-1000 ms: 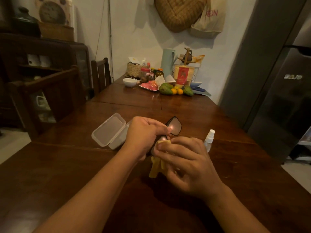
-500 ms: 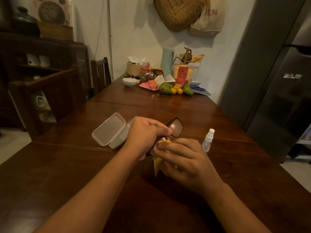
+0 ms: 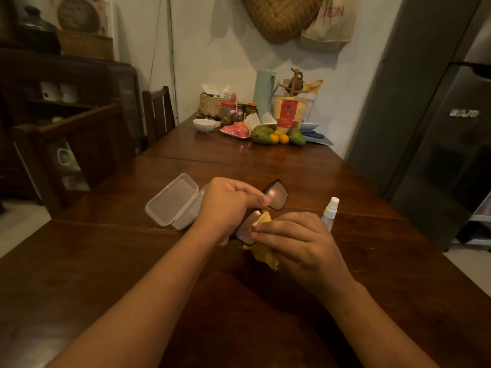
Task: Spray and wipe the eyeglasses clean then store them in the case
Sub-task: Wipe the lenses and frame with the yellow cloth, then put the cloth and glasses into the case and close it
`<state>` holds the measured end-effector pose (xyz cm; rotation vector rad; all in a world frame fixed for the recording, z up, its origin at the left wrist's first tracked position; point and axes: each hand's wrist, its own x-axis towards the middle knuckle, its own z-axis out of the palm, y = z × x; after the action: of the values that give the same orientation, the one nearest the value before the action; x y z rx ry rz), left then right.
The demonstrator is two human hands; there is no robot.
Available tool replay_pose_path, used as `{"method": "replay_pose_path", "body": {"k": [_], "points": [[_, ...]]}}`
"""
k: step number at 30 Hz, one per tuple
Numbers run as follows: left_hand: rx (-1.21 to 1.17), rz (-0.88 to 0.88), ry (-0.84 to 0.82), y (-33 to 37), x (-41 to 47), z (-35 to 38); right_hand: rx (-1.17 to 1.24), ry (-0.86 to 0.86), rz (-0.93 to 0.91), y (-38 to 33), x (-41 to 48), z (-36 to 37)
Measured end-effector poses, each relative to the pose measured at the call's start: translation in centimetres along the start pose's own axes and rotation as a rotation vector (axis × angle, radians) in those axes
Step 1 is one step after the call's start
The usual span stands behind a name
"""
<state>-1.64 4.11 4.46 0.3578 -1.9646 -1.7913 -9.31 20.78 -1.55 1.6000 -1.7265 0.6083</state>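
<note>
My left hand [image 3: 229, 208] is clamped on the eyeglasses [image 3: 261, 211] at the bridge, holding them above the worktop [image 3: 305, 168]. My right hand [image 3: 297, 241] pinches a yellow cloth [image 3: 261, 236] against the nearer lens; the far lens is bare and catches the light. The 2 hands sit close together. Step in hand, by my judgement: wiping, 1 lens under the cloth. The spray bottle [image 3: 329, 213] stands upright just right of my right hand. The case [image 3: 175, 203] lies open left of my left hand, lid back. Next move calls for shifting the cloth to the far lens without loosening the bridge grip, then folding the temples for storage.
</note>
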Motion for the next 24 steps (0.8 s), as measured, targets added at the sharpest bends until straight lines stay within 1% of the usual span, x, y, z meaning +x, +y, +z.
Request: {"method": "replay_pose_path", "body": {"k": [3, 5, 10, 12, 14, 16, 18, 21, 23, 24], "points": [[-0.025, 0.008, -0.016, 0.0, 0.0, 0.2, 0.009, 0.052, 0.095, 0.5, -0.1, 0.1], [-0.032, 0.011, -0.015, 0.0, -0.1, 0.2, 0.035, 0.05, 0.127, 0.3, 0.0, 0.3], [0.044, 0.021, -0.015, -0.4, 0.3, -0.2, 0.138, -0.047, 0.078, -0.5, 0.3, 0.3], [0.191, 0.079, -0.011, -0.7, 0.7, -0.3, 0.195, -0.026, 0.136, -0.1, 0.2, 0.3], [0.409, 0.135, -0.031, -1.2, 1.0, -0.4, 0.328, 0.025, 0.284, 0.1, 0.1, -0.1], [0.581, 0.127, -0.091, -2.0, 1.3, -0.8, 0.485, 0.072, 0.442, 0.1, 0.2, -0.8], [0.721, 0.089, -0.183, -2.8, 1.6, -1.3, 0.582, 0.106, 0.576, 0.0, 0.5, -1.5], [0.897, 0.092, -0.313, -3.1, 1.6, -1.8, 0.716, 0.16, 0.721, -0.1, 1.1, -1.9], [0.976, 0.135, -0.35, -2.6, 1.5, -2.0, 0.769, 0.201, 0.786, -0.2, 1.4, -2.0], [0.975, 0.16, -0.356, -2.3, 1.4, -2.3, 0.772, 0.215, 0.809, -0.3, 1.7, -2.1]]}}
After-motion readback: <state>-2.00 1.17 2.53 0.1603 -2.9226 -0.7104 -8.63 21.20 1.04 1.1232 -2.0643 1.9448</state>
